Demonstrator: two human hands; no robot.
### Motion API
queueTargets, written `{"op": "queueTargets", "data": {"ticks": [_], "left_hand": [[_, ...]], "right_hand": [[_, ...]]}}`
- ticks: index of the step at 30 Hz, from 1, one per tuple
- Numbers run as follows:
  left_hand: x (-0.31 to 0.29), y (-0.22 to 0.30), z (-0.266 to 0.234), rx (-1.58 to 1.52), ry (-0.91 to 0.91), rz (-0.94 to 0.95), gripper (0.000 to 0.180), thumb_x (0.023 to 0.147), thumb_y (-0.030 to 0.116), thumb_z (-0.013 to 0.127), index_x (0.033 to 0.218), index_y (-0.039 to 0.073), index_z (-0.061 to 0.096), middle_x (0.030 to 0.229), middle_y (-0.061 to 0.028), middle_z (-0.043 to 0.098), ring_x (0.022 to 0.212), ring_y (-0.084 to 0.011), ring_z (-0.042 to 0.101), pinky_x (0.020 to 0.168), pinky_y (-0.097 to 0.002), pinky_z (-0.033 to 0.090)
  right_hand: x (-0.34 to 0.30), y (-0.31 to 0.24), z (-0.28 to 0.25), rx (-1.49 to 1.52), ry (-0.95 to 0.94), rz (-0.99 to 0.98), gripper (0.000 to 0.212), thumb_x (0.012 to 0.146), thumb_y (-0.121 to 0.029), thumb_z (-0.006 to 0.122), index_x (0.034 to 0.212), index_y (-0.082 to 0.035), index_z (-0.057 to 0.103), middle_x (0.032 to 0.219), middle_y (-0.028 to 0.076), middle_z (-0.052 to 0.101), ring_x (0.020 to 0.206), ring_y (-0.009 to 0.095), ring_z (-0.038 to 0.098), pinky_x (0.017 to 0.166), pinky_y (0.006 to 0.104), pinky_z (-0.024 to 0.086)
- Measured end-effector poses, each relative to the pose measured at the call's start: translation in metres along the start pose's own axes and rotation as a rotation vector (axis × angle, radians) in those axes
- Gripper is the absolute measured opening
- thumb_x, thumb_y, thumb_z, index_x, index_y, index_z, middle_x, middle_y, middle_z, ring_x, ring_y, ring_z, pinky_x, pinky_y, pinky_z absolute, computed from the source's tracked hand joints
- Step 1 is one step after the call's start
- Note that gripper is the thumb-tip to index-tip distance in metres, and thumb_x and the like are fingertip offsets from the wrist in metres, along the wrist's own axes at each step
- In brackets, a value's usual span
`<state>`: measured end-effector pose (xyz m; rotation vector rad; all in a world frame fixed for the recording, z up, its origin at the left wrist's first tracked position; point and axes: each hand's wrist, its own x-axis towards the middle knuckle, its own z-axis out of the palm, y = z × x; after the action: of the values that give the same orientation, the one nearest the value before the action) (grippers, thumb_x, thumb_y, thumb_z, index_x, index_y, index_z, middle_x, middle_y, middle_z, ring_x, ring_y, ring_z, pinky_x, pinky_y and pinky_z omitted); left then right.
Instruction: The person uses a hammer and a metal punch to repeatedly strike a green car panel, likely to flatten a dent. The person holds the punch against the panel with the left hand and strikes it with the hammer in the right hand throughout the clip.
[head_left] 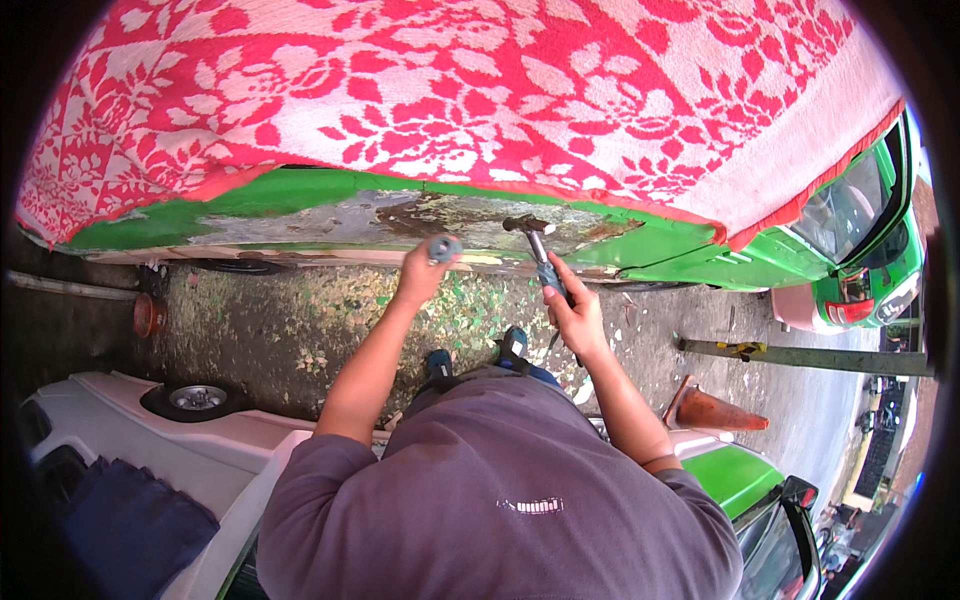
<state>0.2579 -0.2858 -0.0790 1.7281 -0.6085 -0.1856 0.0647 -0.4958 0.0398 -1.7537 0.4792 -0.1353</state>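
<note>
My left hand (pixel 419 276) is closed round a small, rounded grey block (pixel 446 249) with a darker hollow in its face. To its right, my right hand (pixel 580 320) grips a hammer (pixel 541 250) by its blue-grey handle. The hammer's shiny shaft points up and away from me, and its dark head overlaps the view of the car side. Across in front runs the green car side (pixel 310 218), its paint stripped to grey metal and brown rust in the middle. I cannot tell whether block or hammer touches the panel.
A red-and-pink floral blanket (pixel 420 100) covers the car's upper part. Paint flakes litter the ground (pixel 300 315). At right lie a metal pole (pixel 820 358) and an orange traffic cone (pixel 715 411). Another vehicle (pixel 265 430) stands close behind me; a reddish pot (pixel 148 315) is at far left.
</note>
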Motion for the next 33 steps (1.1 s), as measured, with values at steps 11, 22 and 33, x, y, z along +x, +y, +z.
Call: {"op": "queueTargets", "data": {"ticks": [11, 22, 33], "left_hand": [[0.022, 0.046, -0.048, 0.041, -0.068, 0.107, 0.024, 0.089, 0.014, 0.066, 0.111, 0.006, 0.059, 0.108, -0.0105, 0.066, 0.101, -0.0231, 0.063, 0.089, -0.0377, 0.048], [0.035, 0.098, -0.018, 0.187, -0.447, -0.009, 0.045, 0.087, 0.027, 0.069, 0.121, 0.004, 0.052, 0.094, -0.0199, 0.068, 0.088, -0.0359, 0.068, 0.076, -0.0440, 0.050], [0.036, 0.068, -0.008, 0.186, -0.706, 0.085, 0.045, 0.088, 0.027, 0.072, 0.123, 0.005, 0.055, 0.103, -0.0148, 0.067, 0.092, -0.0260, 0.064, 0.083, -0.0400, 0.049]], "right_hand": [[0.007, 0.014, 0.014, 0.175, 0.125, 0.114, 0.062, 0.088, -0.019, 0.076, 0.139, 0.003, 0.048, 0.074, 0.000, 0.060, 0.056, 0.006, 0.050, 0.050, 0.0246, 0.041], [0.019, -0.010, 0.019, 0.216, 0.105, 0.027, 0.056, 0.087, -0.014, 0.076, 0.131, 0.001, 0.045, 0.075, 0.001, 0.057, 0.056, 0.007, 0.051, 0.048, 0.0249, 0.039], [0.014, 0.015, -0.005, 0.196, 0.146, 0.001, 0.057, 0.086, -0.011, 0.077, 0.132, -0.002, 0.046, 0.082, 0.004, 0.061, 0.055, 0.007, 0.053, 0.046, 0.0245, 0.042]]}}
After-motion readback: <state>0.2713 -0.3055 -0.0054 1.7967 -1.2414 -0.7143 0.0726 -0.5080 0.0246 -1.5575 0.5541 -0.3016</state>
